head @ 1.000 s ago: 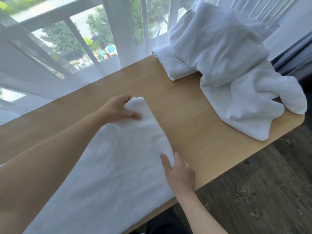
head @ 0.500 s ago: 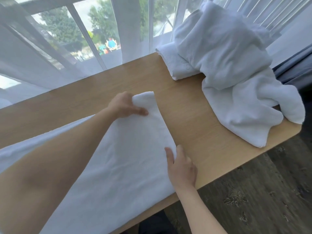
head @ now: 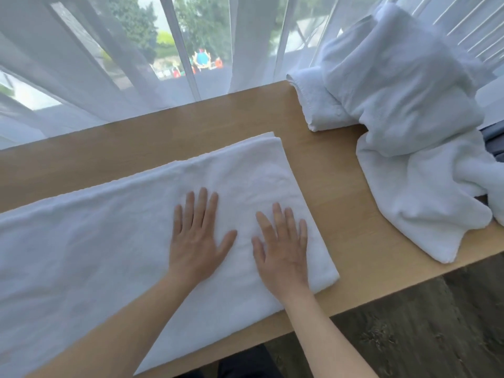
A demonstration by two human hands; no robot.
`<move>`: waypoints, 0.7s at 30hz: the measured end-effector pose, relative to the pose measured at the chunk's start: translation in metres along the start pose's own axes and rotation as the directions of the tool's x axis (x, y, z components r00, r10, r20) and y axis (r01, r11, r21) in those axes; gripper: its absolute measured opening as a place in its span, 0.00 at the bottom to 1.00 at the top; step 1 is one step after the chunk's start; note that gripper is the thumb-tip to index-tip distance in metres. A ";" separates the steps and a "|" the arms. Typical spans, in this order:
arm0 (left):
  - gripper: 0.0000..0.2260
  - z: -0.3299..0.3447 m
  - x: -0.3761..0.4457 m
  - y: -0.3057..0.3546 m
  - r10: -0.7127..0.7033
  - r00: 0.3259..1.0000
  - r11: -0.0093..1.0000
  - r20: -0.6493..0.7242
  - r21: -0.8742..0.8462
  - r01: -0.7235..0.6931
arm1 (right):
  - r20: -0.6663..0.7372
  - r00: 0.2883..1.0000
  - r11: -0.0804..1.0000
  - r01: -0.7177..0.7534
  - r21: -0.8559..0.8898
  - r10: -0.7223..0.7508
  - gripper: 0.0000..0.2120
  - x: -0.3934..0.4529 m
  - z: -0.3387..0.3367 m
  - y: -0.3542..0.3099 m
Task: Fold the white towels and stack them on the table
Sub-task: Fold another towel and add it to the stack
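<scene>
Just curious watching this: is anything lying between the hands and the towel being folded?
Nothing visible. The left hand and right hand both rest flat, directly on the long white terry towel spread on the wooden table.

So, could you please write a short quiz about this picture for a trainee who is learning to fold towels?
1. True or false: both hands lie flat on the spread towel.
2. Where is the heap of unfolded towels? A) on the floor B) at the right end of the table C) under the spread towel
3. Fill in: behind the table hangs a sheer white ____.

Key
1. True: the left hand and right hand press it with straight fingers.
2. B
3. curtain
</scene>
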State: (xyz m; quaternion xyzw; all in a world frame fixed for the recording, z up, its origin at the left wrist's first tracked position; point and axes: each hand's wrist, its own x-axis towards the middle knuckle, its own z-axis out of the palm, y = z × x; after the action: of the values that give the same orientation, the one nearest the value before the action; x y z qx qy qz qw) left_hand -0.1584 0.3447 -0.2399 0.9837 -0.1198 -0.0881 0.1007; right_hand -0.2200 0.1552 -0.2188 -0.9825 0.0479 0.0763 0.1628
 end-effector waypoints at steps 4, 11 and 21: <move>0.35 0.000 0.031 -0.008 0.054 0.998 0.997 0.024 0.062 -0.055 | 0.058 0.998 0.997 0.012 -0.070 -0.008 0.27 0.004 0.003 0.016; 0.32 -0.017 0.096 -0.003 0.070 0.990 0.992 0.122 0.096 -0.082 | 0.050 0.999 0.994 0.001 -0.106 0.004 0.27 0.008 0.005 0.022; 0.32 -0.003 -0.090 -0.066 -0.064 0.997 0.997 0.048 0.051 0.062 | -0.020 1.000 0.999 0.022 0.025 -0.022 0.30 -0.016 0.024 -0.061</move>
State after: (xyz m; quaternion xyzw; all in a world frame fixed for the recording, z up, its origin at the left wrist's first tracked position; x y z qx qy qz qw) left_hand -0.2295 0.4305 -0.2385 0.9867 -0.0934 -0.1126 0.0704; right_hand -0.2316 0.2219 -0.2196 -0.9816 0.0397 0.0642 0.1754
